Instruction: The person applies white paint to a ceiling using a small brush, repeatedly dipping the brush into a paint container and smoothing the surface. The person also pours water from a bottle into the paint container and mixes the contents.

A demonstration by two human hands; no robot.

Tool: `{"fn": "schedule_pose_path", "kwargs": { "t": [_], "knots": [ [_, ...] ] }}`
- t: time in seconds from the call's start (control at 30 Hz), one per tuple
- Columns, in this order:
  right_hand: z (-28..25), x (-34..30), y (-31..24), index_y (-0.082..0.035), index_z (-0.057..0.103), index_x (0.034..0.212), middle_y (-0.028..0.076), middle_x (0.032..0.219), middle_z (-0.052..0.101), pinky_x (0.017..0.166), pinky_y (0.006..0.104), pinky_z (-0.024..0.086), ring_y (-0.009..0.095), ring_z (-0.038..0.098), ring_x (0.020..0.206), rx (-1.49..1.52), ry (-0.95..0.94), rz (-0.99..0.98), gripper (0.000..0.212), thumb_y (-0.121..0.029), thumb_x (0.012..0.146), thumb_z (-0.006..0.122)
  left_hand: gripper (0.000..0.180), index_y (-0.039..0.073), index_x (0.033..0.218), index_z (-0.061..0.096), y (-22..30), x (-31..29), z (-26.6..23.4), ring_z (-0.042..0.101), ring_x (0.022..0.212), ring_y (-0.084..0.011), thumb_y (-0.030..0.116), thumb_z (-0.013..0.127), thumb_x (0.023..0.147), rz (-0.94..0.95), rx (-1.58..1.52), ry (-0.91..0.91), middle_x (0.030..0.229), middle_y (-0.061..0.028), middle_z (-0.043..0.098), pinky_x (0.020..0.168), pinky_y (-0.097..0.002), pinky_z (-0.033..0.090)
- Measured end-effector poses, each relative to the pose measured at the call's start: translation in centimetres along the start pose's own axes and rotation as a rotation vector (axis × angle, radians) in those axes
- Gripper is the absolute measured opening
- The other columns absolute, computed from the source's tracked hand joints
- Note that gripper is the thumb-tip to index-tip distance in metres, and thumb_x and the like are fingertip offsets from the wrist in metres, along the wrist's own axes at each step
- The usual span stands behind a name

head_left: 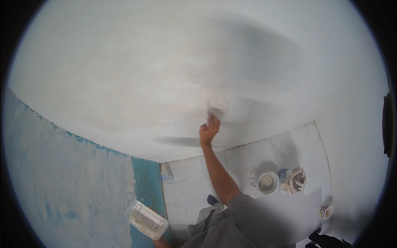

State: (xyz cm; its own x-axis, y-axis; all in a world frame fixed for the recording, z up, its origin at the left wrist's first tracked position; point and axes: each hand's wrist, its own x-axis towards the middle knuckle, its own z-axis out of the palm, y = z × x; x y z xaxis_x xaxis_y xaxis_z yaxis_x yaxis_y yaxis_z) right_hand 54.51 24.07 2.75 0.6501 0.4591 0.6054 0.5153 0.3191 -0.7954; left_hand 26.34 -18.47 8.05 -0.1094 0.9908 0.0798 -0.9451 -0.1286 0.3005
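My right hand [209, 131] is raised at a pale plastered wall [136, 78], its fingers closed around a putty knife [216, 112]. The knife's grey blade is at the wall surface and blurred by motion. Lower left, my left hand [160, 242] holds up a clear-white rectangular plastic tub [144, 232] from beneath. Whitish paste smears the inside of the tub, and a flat rectangular shape shows in it. Most of the left hand's fingers are hidden by the tub.
A blue wall [145, 186], partly coated white, stands at the left. White tiles [192, 173] cover the floor. A white bucket [268, 183] with pale contents stands beside an open bag [297, 181]. A patterned cup-like container [326, 212] and a dark object [324, 239] lie farther right.
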Motion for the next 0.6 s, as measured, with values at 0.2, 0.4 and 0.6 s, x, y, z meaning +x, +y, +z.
{"fn": "schedule_pose_path", "kwargs": {
  "t": [0.2, 0.4, 0.6],
  "knots": [
    [0.9, -2.2, -3.0, -0.002, 0.067, 0.115, 0.016, 0.109, 0.067, 0.095, 0.0421, 0.047, 0.036, 0.06, 0.105, 0.138, -0.131, 0.064, 0.051, 0.012, 0.068, 0.052, 0.067, 0.012, 0.147, 0.034, 0.4, -0.8, 1.6, 0.044, 0.128, -0.0412, 0.046, 0.056, 0.094, 0.09, 0.004, 0.049, 0.145, -0.0211, 0.037, 0.106, -0.066, 0.028],
    [-4.1, 6.4, 3.6, 0.003, 0.061, 0.118, 0.02, 0.114, 0.064, 0.09, 0.0447, 0.047, 0.038, 0.058, 0.104, -0.206, 0.189, 0.03, 0.028, -0.005, 0.092, 0.056, 0.063, 0.014, 0.147, 0.039, -0.5, -3.8, 0.1, 0.038, 0.135, -0.0417, 0.047, 0.053, 0.095, 0.124, -0.049, 0.03, 0.148, -0.0185, 0.037, 0.111, -0.069, 0.019],
    [3.4, 4.6, 1.3, -0.001, 0.059, 0.128, 0.021, 0.121, 0.056, 0.103, 0.0489, 0.037, 0.038, 0.048, 0.119, -0.116, 0.107, 0.085, 0.059, 0.007, 0.069, 0.06, 0.061, 0.013, 0.144, 0.041, -0.2, 1.1, 2.8, 0.044, 0.128, -0.0402, 0.046, 0.056, 0.095, 0.046, -0.07, 0.097, 0.142, -0.0186, 0.042, 0.107, -0.0648, 0.028]
  ]
}}
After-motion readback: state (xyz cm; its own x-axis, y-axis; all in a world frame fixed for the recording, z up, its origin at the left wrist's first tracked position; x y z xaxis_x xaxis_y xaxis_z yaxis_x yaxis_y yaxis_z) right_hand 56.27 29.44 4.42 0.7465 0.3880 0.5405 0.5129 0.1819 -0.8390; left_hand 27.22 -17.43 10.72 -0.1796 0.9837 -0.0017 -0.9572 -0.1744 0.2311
